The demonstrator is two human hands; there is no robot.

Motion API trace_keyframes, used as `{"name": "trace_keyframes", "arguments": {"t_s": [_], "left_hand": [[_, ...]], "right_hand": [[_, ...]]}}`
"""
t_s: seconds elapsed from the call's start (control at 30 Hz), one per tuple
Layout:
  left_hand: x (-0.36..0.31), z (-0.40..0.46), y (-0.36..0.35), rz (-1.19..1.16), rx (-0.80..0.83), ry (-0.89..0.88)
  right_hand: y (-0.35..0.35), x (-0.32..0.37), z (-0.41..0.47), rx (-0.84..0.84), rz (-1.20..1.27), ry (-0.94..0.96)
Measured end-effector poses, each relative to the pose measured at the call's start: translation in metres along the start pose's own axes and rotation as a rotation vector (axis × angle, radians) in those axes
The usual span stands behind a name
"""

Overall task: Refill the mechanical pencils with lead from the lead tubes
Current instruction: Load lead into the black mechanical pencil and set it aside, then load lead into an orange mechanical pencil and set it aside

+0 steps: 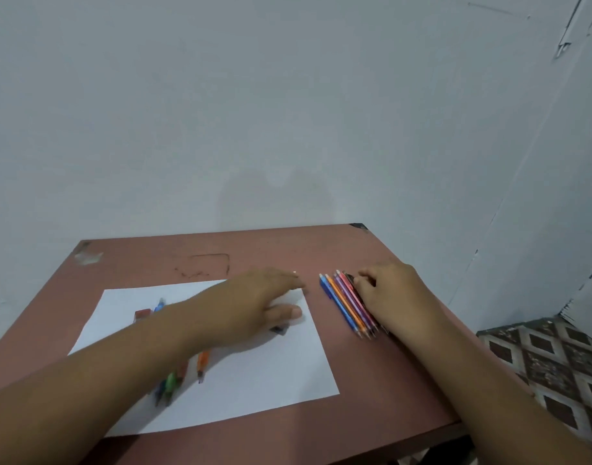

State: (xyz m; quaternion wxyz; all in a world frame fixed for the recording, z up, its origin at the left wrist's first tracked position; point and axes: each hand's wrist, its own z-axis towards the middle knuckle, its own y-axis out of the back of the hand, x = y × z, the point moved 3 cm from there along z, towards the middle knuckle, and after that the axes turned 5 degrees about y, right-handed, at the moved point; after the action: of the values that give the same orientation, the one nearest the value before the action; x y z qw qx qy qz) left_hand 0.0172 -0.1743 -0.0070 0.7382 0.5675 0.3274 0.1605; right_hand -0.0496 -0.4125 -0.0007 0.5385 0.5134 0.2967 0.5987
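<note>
The right hand [393, 290] rests at the right side of a row of mechanical pencils [350, 303], its fingers curled against the far end of the rightmost ones; whether it actually grips one I cannot tell. The row lies on the bare counter [388, 380], the pencils side by side and touching, blue leftmost, then orange, purple and pink.

The left hand [254, 305] reaches across the far right corner of a white sheet of paper [261, 380], fingers stretched out loosely and holding nothing that shows, with a small dark object [279, 329] just under its thumb.

More pencils [173, 384] lie on the sheet under the left forearm, green, blue and orange. A small reddish box [142, 314] sits at the sheet's far left.
</note>
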Motion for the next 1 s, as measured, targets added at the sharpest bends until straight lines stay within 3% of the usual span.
{"name": "trace_keyframes", "arguments": {"t_s": [0.17, 0.27, 0.4, 1.0], "left_hand": [[0.058, -0.035, 0.032, -0.011, -0.108, 0.158], [0.097, -0.055, 0.035, -0.254, -0.208, 0.337], [0.128, -0.073, 0.03, -0.437, -0.338, 0.45], [0.121, -0.079, 0.037, -0.435, -0.328, 0.42]], "right_hand": [[0.003, 0.05, 0.004, -0.045, 0.031, 0.283], [-0.009, 0.093, 0.011, 0.009, 0.088, 0.472], [-0.038, 0.146, 0.027, 0.157, 0.012, 0.671], [-0.06, 0.191, 0.047, 0.302, -0.197, 1.125]]}}
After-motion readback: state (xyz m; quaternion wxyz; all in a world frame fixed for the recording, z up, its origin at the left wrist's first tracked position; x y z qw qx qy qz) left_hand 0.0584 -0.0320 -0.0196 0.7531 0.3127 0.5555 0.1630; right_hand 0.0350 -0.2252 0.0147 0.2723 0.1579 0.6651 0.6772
